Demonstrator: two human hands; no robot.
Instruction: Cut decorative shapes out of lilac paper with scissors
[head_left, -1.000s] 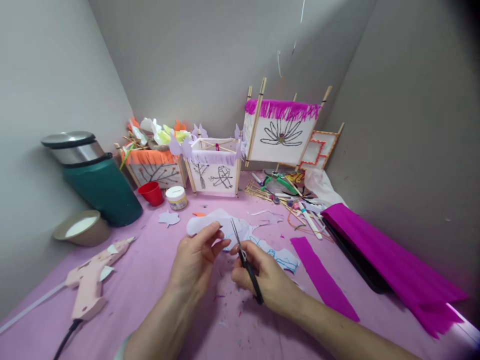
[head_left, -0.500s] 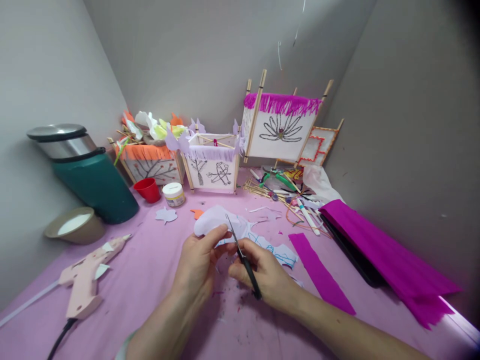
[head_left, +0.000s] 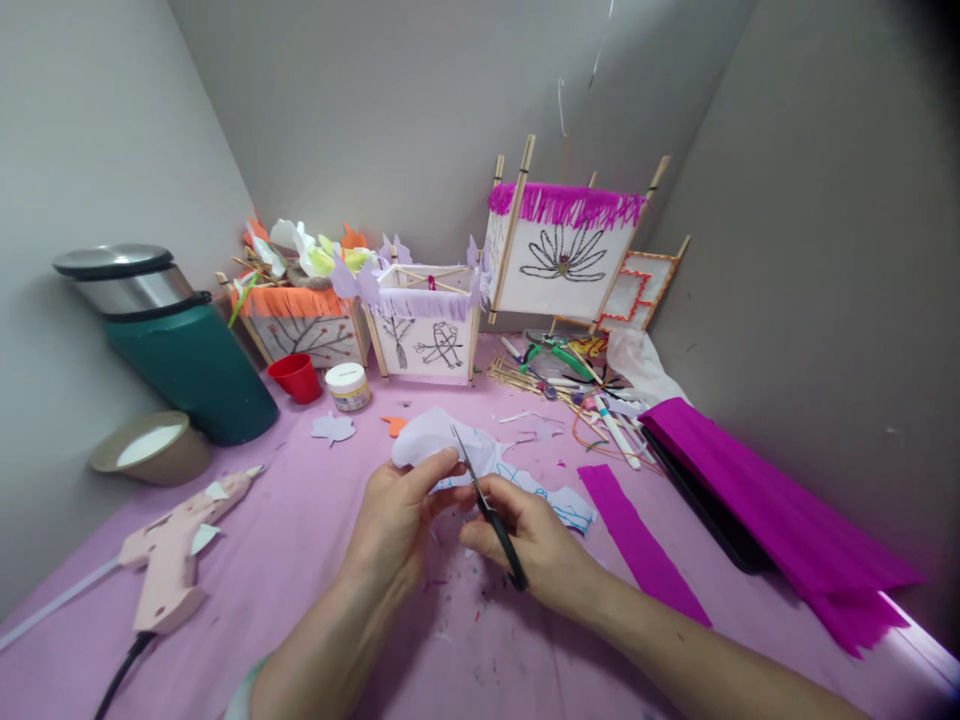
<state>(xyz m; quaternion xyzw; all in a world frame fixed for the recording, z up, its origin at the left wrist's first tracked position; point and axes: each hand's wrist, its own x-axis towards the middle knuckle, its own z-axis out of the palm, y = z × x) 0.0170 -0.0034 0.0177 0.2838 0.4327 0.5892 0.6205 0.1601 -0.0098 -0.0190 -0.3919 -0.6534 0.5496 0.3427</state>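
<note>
Right hand [head_left: 525, 545]: scissors [head_left: 484, 500] | glue gun [head_left: 169, 555] left | lanterns [head_left: 427, 320] behind

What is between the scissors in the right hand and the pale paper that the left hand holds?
Nothing visible. The right hand holds the scissors, whose blades point up and away and reach the edge of the pale paper piece. The left hand pinches that paper just left of the blades, so its fingertips are close beside them.
</note>
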